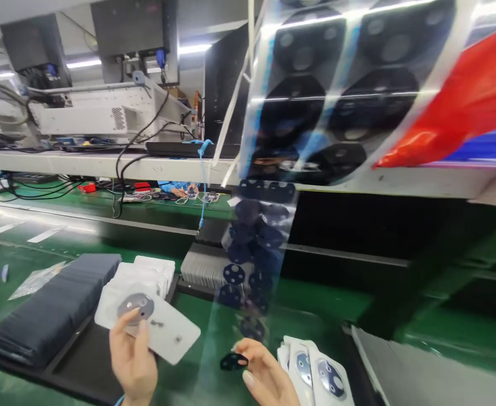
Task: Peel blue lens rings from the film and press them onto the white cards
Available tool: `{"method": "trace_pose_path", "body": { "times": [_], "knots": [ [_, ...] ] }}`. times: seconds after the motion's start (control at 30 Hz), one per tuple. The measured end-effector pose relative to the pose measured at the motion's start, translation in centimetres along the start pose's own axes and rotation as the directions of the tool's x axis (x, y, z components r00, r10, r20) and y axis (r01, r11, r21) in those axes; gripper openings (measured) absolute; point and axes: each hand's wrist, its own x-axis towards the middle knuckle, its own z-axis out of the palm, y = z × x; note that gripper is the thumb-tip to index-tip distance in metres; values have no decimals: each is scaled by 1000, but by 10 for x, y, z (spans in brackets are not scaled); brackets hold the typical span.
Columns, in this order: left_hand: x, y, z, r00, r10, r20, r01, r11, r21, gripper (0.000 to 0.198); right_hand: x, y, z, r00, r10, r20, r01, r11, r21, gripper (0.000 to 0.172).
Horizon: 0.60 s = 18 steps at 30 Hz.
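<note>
My left hand [134,355] pinches a white phone back cover [174,332] by its round, grey camera area, thumb and fingertips over it. The cover is tilted in front of a stack of similar white covers [144,276]. In my right hand [267,369] a small black round sticker with holes [233,361] is held by its edge. Above that hand hangs a clear film strip [258,242] with rows of black round stickers. At lower right, just past my right hand, lie white covers [332,378] with dark, holed discs on their camera areas.
A black tray [82,366] carries a long row of dark sheets [57,304]. Grey pieces stand in a row [205,265] behind the hands. A shelf [171,166] crosses above the green bench, with a red sheet [459,101] at right. Another person's hands [180,192] work beyond.
</note>
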Motion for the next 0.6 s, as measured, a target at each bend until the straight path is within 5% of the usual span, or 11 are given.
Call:
{"method": "trace_pose_path", "body": {
  "times": [0.1,0.2,0.27,0.33,0.5,0.6],
  "knots": [
    [-4,12,3,929,-202,310,213,977,-1,34,1,-14,-4,985,135,-104,-127,989,76,33],
    [-29,17,13,715,-349,606,377,922,85,51,0,-20,-10,953,176,-245,-157,983,96,33],
    [-51,19,19,558,-419,716,496,860,117,65,-2,-19,-13,943,159,-294,-143,987,74,33],
    [-69,20,24,444,-443,779,571,810,135,75,-5,-14,-14,943,146,-298,-137,989,50,32],
    [-85,16,24,257,-397,881,580,793,188,74,-11,1,-13,961,79,-265,-87,996,-17,27],
    [-86,12,22,254,-397,882,576,795,191,71,-12,3,-13,955,101,-279,-123,990,-63,26]
  ]
}}
